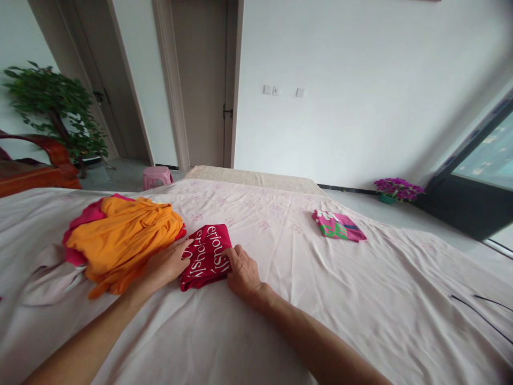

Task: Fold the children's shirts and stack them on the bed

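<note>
A folded red shirt (206, 259) with white lettering lies flat on the cloth-covered surface (248, 342) between my two hands. My left hand (170, 262) grips its left edge, fingers bent over the fabric. At the opposite edge, my right hand (242, 270) pinches the cloth between thumb and fingers; the thumb is partly hidden. A loose heap of clothes, with an orange garment (124, 235) on top, sits just beyond my left hand. Pink-red fabric (76, 248) and a pale garment (50, 275) stick out from that heap.
Another folded garment, pink with green and white print (340, 225), lies to the right. Dark cables (481, 315) cross the right side. Beyond the surface are a pink stool (157, 176), a wooden armchair (44, 166), a leafy plant (56, 107) and purple flowers (398, 188).
</note>
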Available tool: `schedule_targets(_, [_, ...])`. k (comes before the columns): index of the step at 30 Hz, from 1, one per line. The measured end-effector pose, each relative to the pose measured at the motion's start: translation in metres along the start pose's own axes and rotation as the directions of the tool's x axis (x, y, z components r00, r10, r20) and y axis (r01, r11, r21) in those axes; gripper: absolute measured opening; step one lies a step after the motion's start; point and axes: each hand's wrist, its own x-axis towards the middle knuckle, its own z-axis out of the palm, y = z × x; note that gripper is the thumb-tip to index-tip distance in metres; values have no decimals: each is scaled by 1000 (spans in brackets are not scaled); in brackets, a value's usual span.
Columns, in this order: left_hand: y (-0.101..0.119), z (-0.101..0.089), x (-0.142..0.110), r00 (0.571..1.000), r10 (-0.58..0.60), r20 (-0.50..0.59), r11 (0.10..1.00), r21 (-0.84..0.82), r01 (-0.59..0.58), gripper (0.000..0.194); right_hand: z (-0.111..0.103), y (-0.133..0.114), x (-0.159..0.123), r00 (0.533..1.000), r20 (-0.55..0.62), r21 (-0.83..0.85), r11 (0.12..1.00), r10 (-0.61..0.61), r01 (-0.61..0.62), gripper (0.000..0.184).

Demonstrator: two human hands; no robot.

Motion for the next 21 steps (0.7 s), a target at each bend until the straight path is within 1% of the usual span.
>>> schedule_targets(2, [9, -7, 6, 997, 76, -20, 963, 260, -68, 48, 0, 0, -1, 998, -28, -6, 998, 55, -55, 53])
schedule_targets(3, [14, -9, 12, 990, 138, -33, 936, 330, -120, 47, 0, 0, -2, 995, -35, -9, 996, 90, -91, 57])
schedule_targets(4, [19, -8, 20, 976, 214, -44, 920, 344, -186, 46, 0, 0, -3, 992, -32, -14, 992, 126, -126, 62])
schedule_targets(5, [23, -6, 28, 957, 286, -39, 913, 314, -260, 46, 1, 0, -3, 988, -15, -22, 988, 155, -155, 65])
schedule_targets(6, [27, -3, 38, 942, 334, -18, 914, 250, -319, 46, 1, 0, -3, 985, 12, -31, 984, 173, -173, 67])
schedule_targets(7, [30, 2, 47, 939, 343, 17, 927, 157, -341, 47, 0, 2, -1, 982, 42, -39, 983, 182, -180, 66])
schedule_targets(8, [32, 6, 56, 946, 319, 62, 945, 58, -322, 48, -1, 5, 1, 981, 71, -46, 983, 182, -179, 62])
schedule_targets(10, [35, 15, 67, 965, 214, 152, 975, -99, -201, 47, -8, 16, 8, 979, 110, -43, 985, 169, -165, 51])
schedule_targets(12, [37, 22, 68, 968, 121, 218, 982, -171, -84, 43, -18, 36, 19, 980, 112, -10, 987, 163, -162, 42])
schedule_targets(14, [39, 28, 61, 951, 64, 302, 970, -244, 12, 44, -31, 62, 33, 978, 97, 56, 980, 185, -191, 37])
schedule_targets(16, [41, 34, 51, 909, 44, 415, 936, -335, 107, 51, -43, 90, 45, 963, 104, 128, 957, 250, -262, 36])
schedule_targets(17, [41, 36, 46, 895, 33, 445, 930, -341, 135, 55, -48, 102, 49, 951, 109, 149, 941, 291, -305, 37])
schedule_targets(18, [42, 38, 42, 898, 9, 440, 944, -301, 138, 59, -53, 113, 51, 938, 108, 160, 925, 330, -343, 40])
schedule_targets(19, [44, 38, 40, 920, -20, 391, 970, -213, 112, 63, -56, 121, 51, 926, 95, 161, 912, 366, -377, 42])
schedule_targets(21, [49, 38, 36, 979, -41, 197, 999, 8, 40, 66, -60, 129, 48, 906, 42, 153, 894, 420, -422, 43])
